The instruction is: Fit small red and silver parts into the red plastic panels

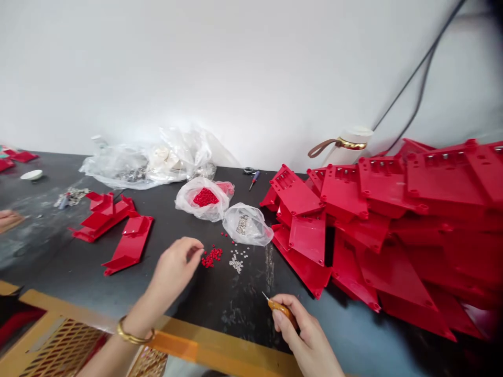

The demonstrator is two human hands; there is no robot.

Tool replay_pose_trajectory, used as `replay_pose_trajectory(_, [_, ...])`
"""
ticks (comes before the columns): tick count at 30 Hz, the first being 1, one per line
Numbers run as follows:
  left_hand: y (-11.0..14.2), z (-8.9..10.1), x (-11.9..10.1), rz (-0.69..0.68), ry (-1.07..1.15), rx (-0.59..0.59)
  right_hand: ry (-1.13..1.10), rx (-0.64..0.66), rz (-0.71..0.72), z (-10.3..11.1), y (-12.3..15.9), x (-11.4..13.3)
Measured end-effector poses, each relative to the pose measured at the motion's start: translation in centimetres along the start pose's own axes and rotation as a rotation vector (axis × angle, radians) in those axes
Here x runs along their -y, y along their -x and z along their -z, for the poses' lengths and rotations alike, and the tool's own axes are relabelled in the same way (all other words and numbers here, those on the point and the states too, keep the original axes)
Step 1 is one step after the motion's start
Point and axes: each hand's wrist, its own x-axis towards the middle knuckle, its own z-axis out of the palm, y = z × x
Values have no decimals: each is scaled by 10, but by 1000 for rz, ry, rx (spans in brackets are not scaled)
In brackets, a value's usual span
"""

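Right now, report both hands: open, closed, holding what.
Left hand: closed in a pinch beside the red beads, nothing visibly held.
Right hand: closed, holding an orange-handled pointed tool.

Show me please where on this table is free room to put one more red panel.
Free room lies on the dark tabletop between the left hand and the right hand with its orange-handled tool, below the red beads and silver rings. Another patch sits between the red panels and the plastic bag. The right side is crowded by heaped panels.

Glossy red plastic panels [393, 178], matt black tabletop [243, 309]
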Motion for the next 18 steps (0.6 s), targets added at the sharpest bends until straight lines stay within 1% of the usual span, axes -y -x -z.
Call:
replay_pose_trajectory(1, [4,-11,-1,2,19,45,7,7,6,-1,-2,-1])
replay_pose_trajectory(3, [10,-26,-3,3,22,96,23,22,17,-2,-6,-2])
replay_pose_trajectory(7, [15,-42,-9,-30,-24,107,56,42,30,-5,-9,-2])
replay_pose_trajectory(12, [11,-49,-6,-73,-201,64,58,45,29,-6,-8,-2])
replay_pose_trajectory(15, [8,-50,-2,-88,-193,75,65,49,27,-7,-9,-3])
replay_pose_trajectory(18, [9,-49,-6,-99,-157,52,69,43,32,-7,-9,0])
